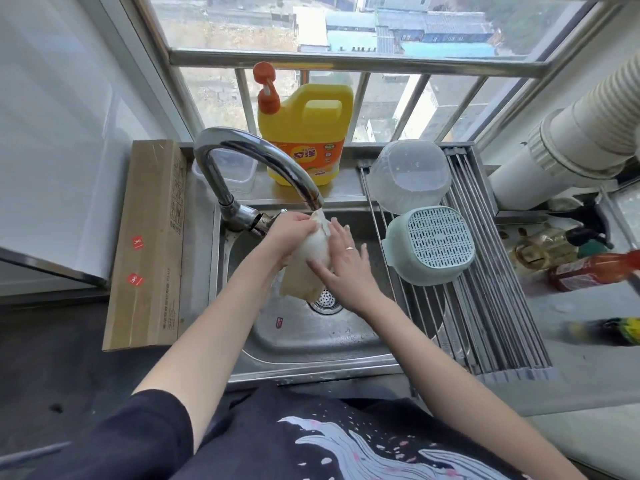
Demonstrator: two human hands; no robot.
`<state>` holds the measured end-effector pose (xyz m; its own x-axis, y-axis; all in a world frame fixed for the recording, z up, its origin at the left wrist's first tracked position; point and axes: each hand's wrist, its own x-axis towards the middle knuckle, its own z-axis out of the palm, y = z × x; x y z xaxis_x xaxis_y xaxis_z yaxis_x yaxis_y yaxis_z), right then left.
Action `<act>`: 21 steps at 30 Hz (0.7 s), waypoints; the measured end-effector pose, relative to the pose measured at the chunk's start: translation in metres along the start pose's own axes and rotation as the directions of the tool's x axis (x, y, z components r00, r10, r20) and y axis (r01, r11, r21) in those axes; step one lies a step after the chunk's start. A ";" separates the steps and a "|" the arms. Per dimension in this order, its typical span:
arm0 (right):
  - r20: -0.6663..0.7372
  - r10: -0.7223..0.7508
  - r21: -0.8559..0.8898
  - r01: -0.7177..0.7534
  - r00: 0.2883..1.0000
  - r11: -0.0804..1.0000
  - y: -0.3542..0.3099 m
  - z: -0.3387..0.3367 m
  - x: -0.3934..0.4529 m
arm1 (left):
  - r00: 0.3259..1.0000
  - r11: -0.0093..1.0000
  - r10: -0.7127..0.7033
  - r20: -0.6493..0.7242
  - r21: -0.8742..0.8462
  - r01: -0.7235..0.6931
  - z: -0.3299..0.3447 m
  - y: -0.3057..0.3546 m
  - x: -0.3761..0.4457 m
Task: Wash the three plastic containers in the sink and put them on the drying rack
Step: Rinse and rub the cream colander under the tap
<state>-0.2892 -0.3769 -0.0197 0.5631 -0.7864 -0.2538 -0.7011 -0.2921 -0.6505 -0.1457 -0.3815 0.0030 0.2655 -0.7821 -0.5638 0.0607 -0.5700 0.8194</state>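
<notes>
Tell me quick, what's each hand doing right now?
Left hand: grips the white cloth under the faucet.
Right hand: open, straight fingers pressing against the cloth.

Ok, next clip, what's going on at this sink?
A person is rinsing a whitish cloth under the faucet over the sink. The left hand grips the cloth while the right hand lies flat against it. Two containers already sit upside down on the drying rack: a clear container and a pale green strainer basket. Another clear tub stands behind the faucet.
</notes>
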 end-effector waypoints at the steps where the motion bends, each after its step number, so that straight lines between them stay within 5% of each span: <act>1: -0.019 -0.022 -0.052 0.021 1.000 0.998 0.003 -0.001 0.002 | 1.000 1.000 -0.011 -0.007 -0.020 0.011 0.000 0.000 0.001; 5: -0.109 -0.136 -0.076 0.128 0.985 0.989 0.004 -0.010 0.013 | 0.998 0.990 -0.066 0.002 -0.123 0.066 -0.005 0.002 0.000; 13: 0.075 -0.097 -0.040 0.100 0.992 0.994 -0.004 -0.015 0.030 | 0.990 0.988 -0.104 -0.097 -0.123 0.091 -0.015 -0.002 0.001; 17: 0.080 -0.183 -0.191 0.196 0.980 0.962 -0.003 -0.014 0.030 | 0.988 0.977 -0.155 -0.025 -0.149 0.150 -0.016 -0.014 -0.005; 21: 0.108 -0.112 -0.076 0.120 0.988 0.990 -0.006 -0.010 0.029 | 0.981 0.976 -0.176 -0.080 -0.147 0.163 -0.011 -0.017 -0.003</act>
<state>-0.2730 -0.4034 -0.0159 0.6819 -0.6854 -0.2553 -0.6593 -0.4251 -0.6202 -0.1368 -0.3668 -0.0076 0.3269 -0.6468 -0.6891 0.2443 -0.6465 0.7227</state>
